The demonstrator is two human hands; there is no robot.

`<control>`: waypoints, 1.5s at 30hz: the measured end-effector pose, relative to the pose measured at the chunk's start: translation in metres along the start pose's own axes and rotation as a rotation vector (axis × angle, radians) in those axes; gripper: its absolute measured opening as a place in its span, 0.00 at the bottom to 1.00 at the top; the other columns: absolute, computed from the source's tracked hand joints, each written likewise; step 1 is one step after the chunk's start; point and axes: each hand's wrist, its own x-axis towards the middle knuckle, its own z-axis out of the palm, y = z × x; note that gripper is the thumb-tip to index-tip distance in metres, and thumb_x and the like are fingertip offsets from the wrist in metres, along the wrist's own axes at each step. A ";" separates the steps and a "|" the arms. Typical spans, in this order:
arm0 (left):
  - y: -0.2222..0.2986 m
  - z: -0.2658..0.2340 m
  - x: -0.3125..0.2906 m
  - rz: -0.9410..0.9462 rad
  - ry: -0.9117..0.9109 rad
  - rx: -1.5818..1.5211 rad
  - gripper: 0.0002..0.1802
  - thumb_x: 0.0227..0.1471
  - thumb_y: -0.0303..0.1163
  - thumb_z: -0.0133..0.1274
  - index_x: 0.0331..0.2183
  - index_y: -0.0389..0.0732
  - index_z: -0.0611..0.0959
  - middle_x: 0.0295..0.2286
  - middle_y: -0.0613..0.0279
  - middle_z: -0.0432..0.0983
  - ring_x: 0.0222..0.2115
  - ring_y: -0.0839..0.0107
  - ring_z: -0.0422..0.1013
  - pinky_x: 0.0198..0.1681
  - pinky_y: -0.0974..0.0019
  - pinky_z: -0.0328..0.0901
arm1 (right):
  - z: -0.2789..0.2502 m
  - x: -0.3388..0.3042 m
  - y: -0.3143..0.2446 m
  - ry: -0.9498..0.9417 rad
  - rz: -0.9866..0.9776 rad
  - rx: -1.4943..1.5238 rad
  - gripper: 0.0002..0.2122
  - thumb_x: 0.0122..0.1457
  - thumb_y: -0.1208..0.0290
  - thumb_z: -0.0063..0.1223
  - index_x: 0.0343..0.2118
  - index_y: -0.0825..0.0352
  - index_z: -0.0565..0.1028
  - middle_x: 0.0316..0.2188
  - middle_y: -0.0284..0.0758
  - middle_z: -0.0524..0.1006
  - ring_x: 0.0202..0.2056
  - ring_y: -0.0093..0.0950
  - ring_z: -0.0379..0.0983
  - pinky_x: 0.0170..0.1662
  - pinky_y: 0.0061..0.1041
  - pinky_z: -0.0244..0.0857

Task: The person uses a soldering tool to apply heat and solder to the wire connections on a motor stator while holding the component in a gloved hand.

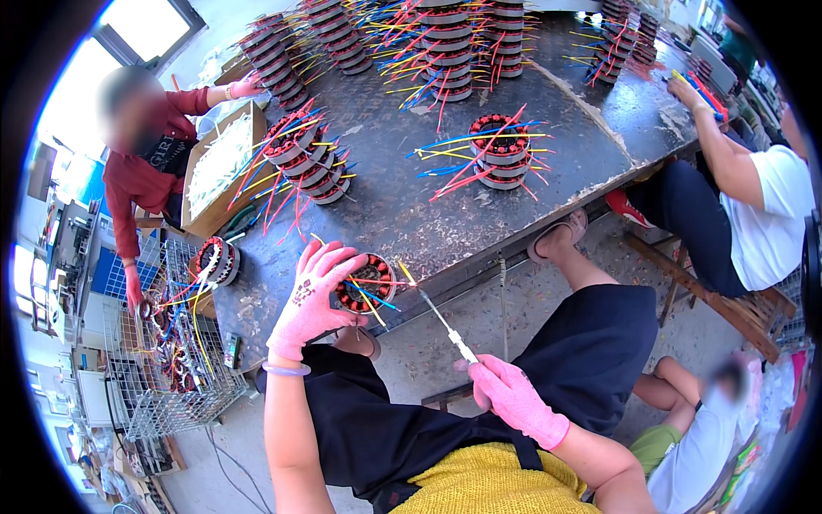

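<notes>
A small motor stator (365,283), ring-shaped with red windings and loose red, blue and yellow wires, is at the table's near edge. My left hand (312,295), in a pink glove, is curled around its left side, thumb below and fingers above. My right hand (518,396), also gloved in pink, is closed around a slim tool (458,341) with a white handle and a thin metal shaft; its exact kind is unclear. The shaft points up and left toward a yellow wire end (406,271) beside the stator.
Stacked stators (501,150) and a leaning stack (308,158) stand on the dark table (402,218), with taller stacks behind. A box of pale strips (224,171) is at left, above a wire basket (180,377). Co-workers sit left (158,137) and right (762,206).
</notes>
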 end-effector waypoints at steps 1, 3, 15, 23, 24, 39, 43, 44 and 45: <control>0.000 0.000 0.000 -0.001 0.000 0.000 0.50 0.21 0.36 0.71 0.55 0.46 0.75 0.54 0.61 0.69 0.61 0.57 0.57 0.69 0.48 0.42 | 0.000 0.000 0.001 0.000 -0.001 -0.013 0.15 0.69 0.64 0.40 0.48 0.68 0.75 0.19 0.27 0.66 0.21 0.16 0.62 0.27 0.20 0.57; 0.001 -0.001 0.000 -0.003 0.000 0.001 0.50 0.22 0.37 0.71 0.55 0.46 0.75 0.54 0.61 0.69 0.61 0.57 0.57 0.69 0.48 0.42 | -0.002 0.000 0.002 0.000 -0.004 -0.041 0.15 0.69 0.64 0.40 0.48 0.68 0.75 0.19 0.27 0.67 0.21 0.16 0.62 0.27 0.20 0.58; 0.000 0.000 0.000 -0.002 0.005 0.011 0.50 0.22 0.37 0.71 0.55 0.46 0.75 0.53 0.61 0.69 0.61 0.57 0.58 0.69 0.48 0.43 | -0.002 0.000 -0.002 -0.015 0.005 -0.036 0.16 0.68 0.63 0.40 0.48 0.68 0.74 0.20 0.28 0.68 0.22 0.16 0.63 0.28 0.20 0.59; 0.001 0.000 0.000 0.000 0.009 -0.003 0.50 0.21 0.36 0.71 0.55 0.46 0.76 0.53 0.61 0.69 0.61 0.58 0.58 0.69 0.49 0.43 | -0.001 0.002 0.004 0.001 0.000 -0.003 0.16 0.68 0.62 0.41 0.48 0.68 0.74 0.18 0.27 0.67 0.21 0.15 0.61 0.26 0.20 0.57; 0.001 0.000 0.001 0.003 0.011 -0.004 0.50 0.21 0.35 0.71 0.55 0.46 0.76 0.53 0.61 0.69 0.61 0.58 0.58 0.69 0.49 0.43 | -0.002 0.002 0.004 -0.001 0.007 -0.005 0.16 0.68 0.62 0.41 0.48 0.69 0.74 0.18 0.27 0.67 0.20 0.15 0.61 0.26 0.20 0.57; 0.001 0.000 -0.001 -0.013 0.006 0.002 0.51 0.20 0.36 0.72 0.55 0.46 0.75 0.54 0.61 0.69 0.61 0.58 0.58 0.69 0.49 0.43 | 0.000 0.001 -0.003 -0.028 -0.009 -0.012 0.16 0.69 0.62 0.40 0.49 0.69 0.73 0.19 0.26 0.67 0.21 0.15 0.62 0.26 0.20 0.58; 0.000 0.001 -0.001 -0.011 0.007 0.008 0.52 0.20 0.37 0.72 0.55 0.46 0.75 0.54 0.61 0.69 0.61 0.57 0.58 0.69 0.49 0.43 | 0.001 0.003 0.000 -0.012 -0.010 -0.011 0.16 0.68 0.63 0.40 0.48 0.69 0.74 0.18 0.27 0.66 0.20 0.15 0.62 0.26 0.20 0.58; 0.000 0.001 -0.001 -0.011 0.009 0.008 0.52 0.20 0.37 0.72 0.55 0.46 0.75 0.54 0.61 0.69 0.61 0.57 0.58 0.69 0.49 0.43 | 0.001 0.002 -0.001 -0.013 -0.011 -0.018 0.16 0.68 0.63 0.40 0.48 0.69 0.74 0.18 0.27 0.66 0.20 0.16 0.62 0.26 0.20 0.58; 0.000 0.001 -0.002 -0.011 0.010 0.007 0.52 0.20 0.37 0.72 0.55 0.46 0.75 0.54 0.61 0.69 0.61 0.57 0.58 0.69 0.49 0.43 | 0.001 0.002 -0.002 -0.014 -0.011 -0.025 0.16 0.68 0.63 0.40 0.48 0.69 0.74 0.18 0.27 0.66 0.20 0.16 0.62 0.25 0.20 0.58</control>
